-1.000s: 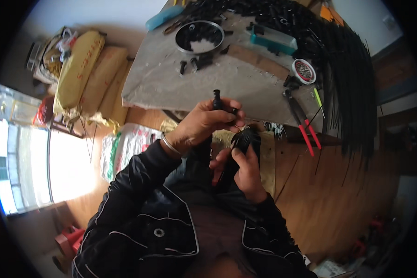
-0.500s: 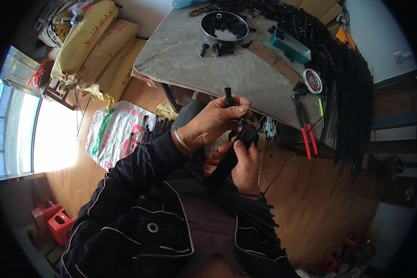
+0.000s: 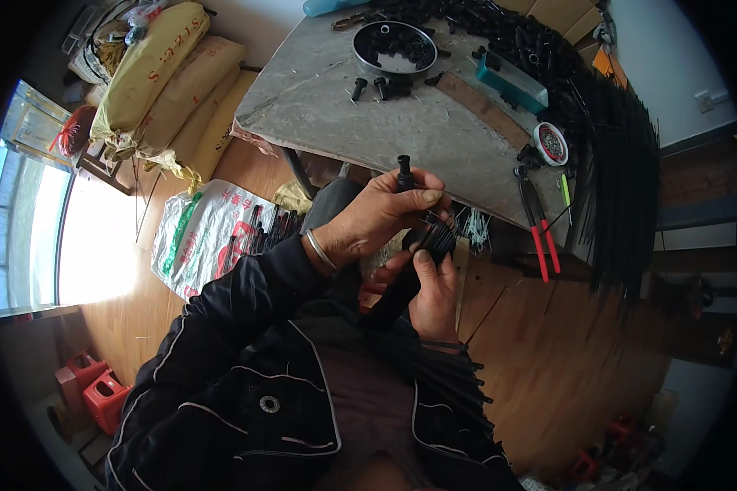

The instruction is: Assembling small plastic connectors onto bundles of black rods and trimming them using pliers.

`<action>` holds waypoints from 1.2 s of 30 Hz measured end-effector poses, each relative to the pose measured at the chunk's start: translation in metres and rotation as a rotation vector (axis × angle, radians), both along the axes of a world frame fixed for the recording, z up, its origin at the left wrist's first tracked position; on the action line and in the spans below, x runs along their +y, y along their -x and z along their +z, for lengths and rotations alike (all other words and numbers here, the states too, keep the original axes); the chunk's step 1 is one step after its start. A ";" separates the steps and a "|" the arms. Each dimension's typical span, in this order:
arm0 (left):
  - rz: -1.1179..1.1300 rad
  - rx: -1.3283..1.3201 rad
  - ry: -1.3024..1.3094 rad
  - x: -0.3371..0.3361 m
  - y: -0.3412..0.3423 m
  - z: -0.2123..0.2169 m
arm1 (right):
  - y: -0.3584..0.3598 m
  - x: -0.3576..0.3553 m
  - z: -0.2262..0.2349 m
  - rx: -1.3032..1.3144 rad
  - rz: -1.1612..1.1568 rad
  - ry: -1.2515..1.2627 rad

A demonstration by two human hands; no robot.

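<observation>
My left hand (image 3: 381,211), with a silver bangle at the wrist, is closed in a pinch around a short black stepped cylinder (image 3: 404,168) that stands up past the thumb. Just below and to the right, my right hand (image 3: 434,290) grips a bundle of thin black rods (image 3: 436,239), thumb on top. More black rods (image 3: 454,376) run back under my right forearm, against my jacket. The fingertips of both hands nearly meet, and whatever fine piece lies between them is too small to make out.
The grey table (image 3: 319,98) bears a round metal bowl (image 3: 359,61) of black parts, a teal box (image 3: 512,86), a wooden strip (image 3: 483,113), a small round tub (image 3: 551,144) and red-handled pliers (image 3: 540,250). Long black rods (image 3: 622,188) overhang its right side. Yellow sacks (image 3: 160,82) stand left.
Both hands keep their grips and stay almost in place. The left thumb and fingers have shifted very slightly to the right, and the rod bundle has turned a little.
</observation>
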State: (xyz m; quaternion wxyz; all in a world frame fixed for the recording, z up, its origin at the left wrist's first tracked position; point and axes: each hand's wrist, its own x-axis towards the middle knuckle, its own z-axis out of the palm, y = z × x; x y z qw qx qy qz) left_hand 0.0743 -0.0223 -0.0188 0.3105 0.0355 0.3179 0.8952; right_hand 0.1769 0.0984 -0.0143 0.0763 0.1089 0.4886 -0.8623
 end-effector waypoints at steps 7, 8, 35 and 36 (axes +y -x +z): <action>0.045 0.028 0.038 0.002 0.000 -0.003 | -0.001 -0.001 0.001 0.008 0.003 0.007; 0.045 0.028 0.038 0.001 0.000 -0.001 | -0.001 -0.001 0.001 0.008 0.003 0.008; 0.060 0.045 0.070 0.002 -0.003 0.008 | 0.001 0.001 -0.005 0.050 0.015 -0.004; 0.059 0.045 0.063 0.002 -0.003 0.007 | 0.001 0.001 -0.005 0.049 0.013 -0.010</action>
